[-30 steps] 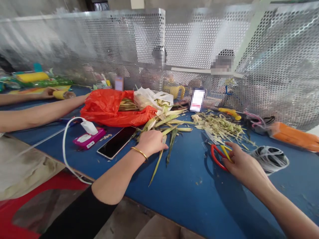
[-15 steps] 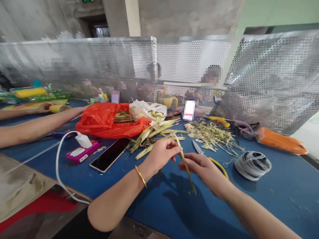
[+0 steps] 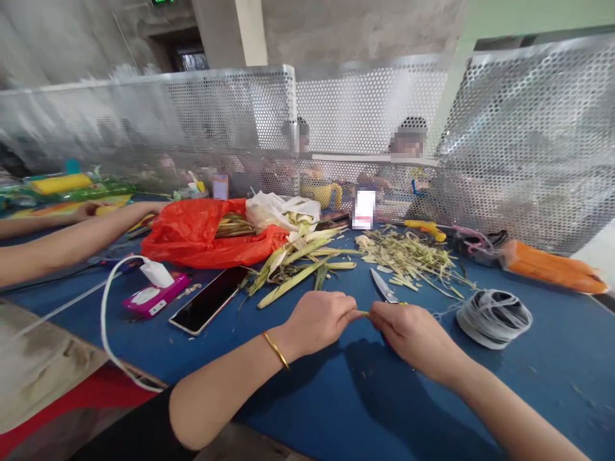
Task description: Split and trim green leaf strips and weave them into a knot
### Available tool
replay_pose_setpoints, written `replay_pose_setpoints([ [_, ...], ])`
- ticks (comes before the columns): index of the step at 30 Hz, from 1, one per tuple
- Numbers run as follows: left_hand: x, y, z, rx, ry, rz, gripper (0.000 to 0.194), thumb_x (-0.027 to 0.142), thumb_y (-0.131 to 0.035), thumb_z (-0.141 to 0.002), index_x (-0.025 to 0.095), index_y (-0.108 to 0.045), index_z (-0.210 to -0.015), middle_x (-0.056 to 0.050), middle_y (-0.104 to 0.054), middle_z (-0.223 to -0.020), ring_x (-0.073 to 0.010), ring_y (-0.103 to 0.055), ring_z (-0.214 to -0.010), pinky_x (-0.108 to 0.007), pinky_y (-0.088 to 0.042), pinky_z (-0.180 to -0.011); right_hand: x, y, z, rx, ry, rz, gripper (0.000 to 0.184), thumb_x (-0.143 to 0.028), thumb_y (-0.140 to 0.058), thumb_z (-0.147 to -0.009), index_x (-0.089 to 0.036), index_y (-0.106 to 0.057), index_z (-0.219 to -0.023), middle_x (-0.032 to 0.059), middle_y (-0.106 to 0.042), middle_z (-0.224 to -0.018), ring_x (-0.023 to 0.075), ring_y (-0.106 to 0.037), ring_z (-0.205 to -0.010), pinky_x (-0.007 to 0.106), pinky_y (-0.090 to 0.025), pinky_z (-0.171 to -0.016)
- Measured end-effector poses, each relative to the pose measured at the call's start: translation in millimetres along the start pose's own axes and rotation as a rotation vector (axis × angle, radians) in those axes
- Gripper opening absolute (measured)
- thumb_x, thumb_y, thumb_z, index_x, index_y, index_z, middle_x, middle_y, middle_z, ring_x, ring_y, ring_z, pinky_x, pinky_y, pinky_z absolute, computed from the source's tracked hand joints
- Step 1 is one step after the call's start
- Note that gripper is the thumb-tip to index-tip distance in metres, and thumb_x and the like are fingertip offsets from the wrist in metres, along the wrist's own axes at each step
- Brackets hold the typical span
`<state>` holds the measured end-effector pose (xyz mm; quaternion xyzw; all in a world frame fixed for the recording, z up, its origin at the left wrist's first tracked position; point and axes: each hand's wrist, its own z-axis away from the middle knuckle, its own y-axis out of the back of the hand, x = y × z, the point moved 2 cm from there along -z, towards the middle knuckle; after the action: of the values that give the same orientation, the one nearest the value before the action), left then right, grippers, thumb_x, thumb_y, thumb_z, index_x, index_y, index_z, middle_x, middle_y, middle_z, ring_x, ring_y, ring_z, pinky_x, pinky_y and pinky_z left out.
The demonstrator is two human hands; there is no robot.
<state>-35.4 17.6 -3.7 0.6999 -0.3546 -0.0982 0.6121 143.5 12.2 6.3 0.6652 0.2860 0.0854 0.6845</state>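
My left hand point(image 3: 319, 320) and my right hand point(image 3: 413, 333) meet over the blue table point(image 3: 336, 397), both pinched on one thin palm leaf strip point(image 3: 364, 314) that shows only as a short piece between the fingers. A gold bangle sits on my left wrist. Just behind my right hand lie scissors point(image 3: 384, 289), blade pointing away, handles hidden by the hand. A pile of green and yellow leaf strips point(image 3: 298, 262) lies beyond my left hand, spilling from a red plastic bag point(image 3: 202, 234).
A heap of leaf trimmings point(image 3: 408, 256), a coil of white cord point(image 3: 494, 310) and an orange bag point(image 3: 552, 267) lie to the right. A phone point(image 3: 209, 299), a pink tissue pack point(image 3: 154, 298) and a white cable point(image 3: 108, 320) lie left. Another person's arms point(image 3: 67, 243) reach in from the left. Perforated metal screens point(image 3: 336, 128) stand behind.
My left hand took a leaf strip from the pile and brought it toward me. My right hand left the scissors and joined it; both now grip the strip close together, lower than before.
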Motion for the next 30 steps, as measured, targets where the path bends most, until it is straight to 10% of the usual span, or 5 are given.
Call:
replay_pose_setpoints([
  [5,-26,6.9,22,-0.26,0.023,0.312,0.042,0.042,-0.038,-0.097,0.019,-0.058,-0.068,0.003,-0.059,-0.063,-0.0113,-0.053,-0.061,-0.022,-0.031,-0.058,-7,0,3,-0.126,0.154,-0.056,0.031,-0.032,-0.038,-0.096,-0.022,-0.044,-0.067,-0.0043,-0.04,-0.055,0.0118,-0.033,-0.051,0.025,-0.02,-0.051],
  [13,-45,41.6,30,-0.206,0.132,0.587,0.04,0.041,-0.042,-0.094,0.018,-0.061,-0.068,0.003,-0.055,-0.055,-0.0102,-0.049,-0.054,-0.021,-0.038,-0.06,0,14,5,-0.123,0.1,-0.182,0.034,-0.039,-0.034,-0.096,-0.023,-0.046,-0.069,-0.0026,-0.047,-0.058,0.0129,-0.04,-0.054,0.024,-0.03,-0.053],
  [19,-85,80.5,3,0.47,0.489,0.239,0.034,0.034,-0.041,-0.091,0.018,-0.064,-0.07,-0.001,-0.063,-0.062,-0.0139,-0.055,-0.059,-0.024,-0.039,-0.062,28,17,15,0.147,-0.085,-0.147,0.033,-0.045,-0.036,-0.095,-0.025,-0.053,-0.076,0.002,-0.059,-0.064,0.0163,-0.052,-0.058,0.025,-0.04,-0.055],
  [30,-118,20.0,-107,0.056,0.398,-0.2,0.022,0.011,-0.055,-0.075,0.02,-0.075,-0.076,-0.009,-0.071,-0.085,-0.0255,-0.062,-0.091,-0.031,-0.04,-0.076,-28,-37,18,-0.02,0.351,0.214,0.055,0.001,-0.039,-0.079,-0.01,-0.049,-0.132,0.0102,-0.067,-0.093,0.0219,-0.064,-0.077,0.03,-0.047,-0.064],
])
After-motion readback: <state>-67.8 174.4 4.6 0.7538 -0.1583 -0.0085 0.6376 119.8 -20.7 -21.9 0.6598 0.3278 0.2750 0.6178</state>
